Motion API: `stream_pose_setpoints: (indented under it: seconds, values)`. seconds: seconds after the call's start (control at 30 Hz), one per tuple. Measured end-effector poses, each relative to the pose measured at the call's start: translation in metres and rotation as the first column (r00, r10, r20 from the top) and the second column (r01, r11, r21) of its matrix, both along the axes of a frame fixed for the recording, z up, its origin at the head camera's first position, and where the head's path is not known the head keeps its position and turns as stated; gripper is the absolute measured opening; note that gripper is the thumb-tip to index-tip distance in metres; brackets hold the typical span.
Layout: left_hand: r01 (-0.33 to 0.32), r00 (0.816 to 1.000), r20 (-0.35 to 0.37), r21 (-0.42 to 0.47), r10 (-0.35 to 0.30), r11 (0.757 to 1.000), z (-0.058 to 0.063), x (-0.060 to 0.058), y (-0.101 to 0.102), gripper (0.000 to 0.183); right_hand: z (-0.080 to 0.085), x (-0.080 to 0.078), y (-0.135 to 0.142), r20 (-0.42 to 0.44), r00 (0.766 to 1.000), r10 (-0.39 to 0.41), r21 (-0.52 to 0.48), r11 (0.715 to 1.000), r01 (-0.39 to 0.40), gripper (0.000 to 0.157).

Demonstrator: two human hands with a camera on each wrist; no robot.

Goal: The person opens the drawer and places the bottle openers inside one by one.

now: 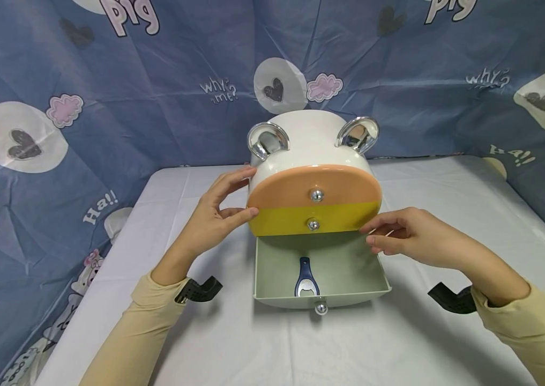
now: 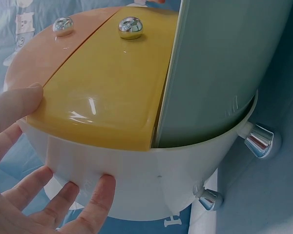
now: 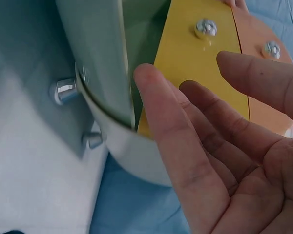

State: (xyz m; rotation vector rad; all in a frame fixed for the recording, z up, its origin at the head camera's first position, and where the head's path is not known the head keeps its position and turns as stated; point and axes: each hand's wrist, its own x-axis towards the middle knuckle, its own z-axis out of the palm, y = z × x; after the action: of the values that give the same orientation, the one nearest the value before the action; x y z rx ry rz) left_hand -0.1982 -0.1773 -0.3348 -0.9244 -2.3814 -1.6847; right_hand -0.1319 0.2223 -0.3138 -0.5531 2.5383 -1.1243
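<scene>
A small white drawer cabinet [image 1: 308, 136] has an orange top drawer [image 1: 282, 190], a yellow middle drawer [image 1: 282, 221] and a pale green bottom drawer [image 1: 349, 271] that is pulled out. Inside the green drawer lies a blue-handled bottle opener [image 1: 305, 274]. My left hand [image 1: 216, 212] holds the cabinet's left side, its thumb at the front edge by the yellow drawer and its fingertips against the white wall [image 2: 136, 180]. At the opposite side, my right hand [image 1: 409, 236] hovers by the green drawer's right wall, fingers loosely bent and holding nothing.
Two shiny silver ear-shaped pieces [image 1: 268, 140] stick up from the cabinet. Each drawer has a round silver knob [image 1: 317, 195]. Silver feet [image 2: 261, 140] show beneath. A white cloth [image 1: 233, 354] covers the table, and a blue patterned curtain [image 1: 180, 107] hangs behind it.
</scene>
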Motion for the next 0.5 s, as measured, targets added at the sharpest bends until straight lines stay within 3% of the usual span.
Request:
stream_pose_setpoints:
  seconds: [0.5]
  values:
    - [0.0,1.0,0.003,-0.006,0.0,1.0,0.0,0.001,-0.001,0.072,-0.004,-0.011,0.044,-0.038,0.988,-0.147,0.032,0.988,0.149,0.035]
